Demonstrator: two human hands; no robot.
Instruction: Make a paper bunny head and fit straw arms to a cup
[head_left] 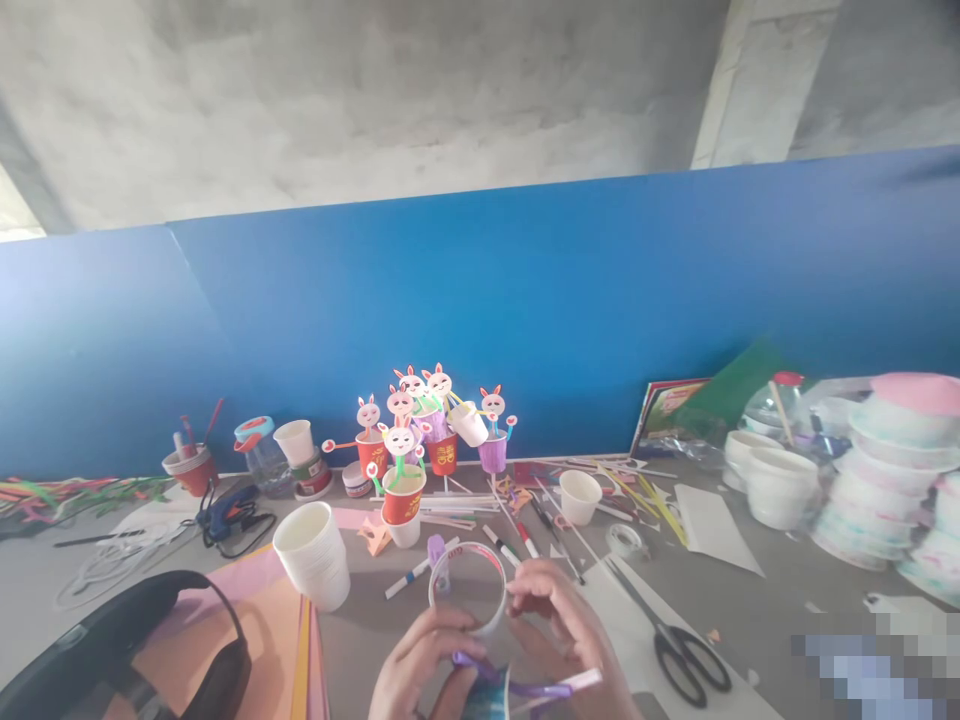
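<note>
Both my hands are low in the middle of the view, holding a white paper cup (469, 585) tipped with its open mouth toward me. My left hand (420, 660) curls its fingers round the cup's lower left side. My right hand (559, 625) pinches the cup's right rim. Beneath the hands lie a purple pipe cleaner (517, 688) and a bit of printed paper. A purple clip (437, 552) sits just behind the cup.
A stack of white cups (313, 555) stands left, beside pink and orange paper sheets (255, 620) and black headphones (127, 640). Finished bunny cups (420, 430) cluster at the back. Scissors (675, 640), a tape roll (626, 540), pens and stacked bowls (892, 480) lie right.
</note>
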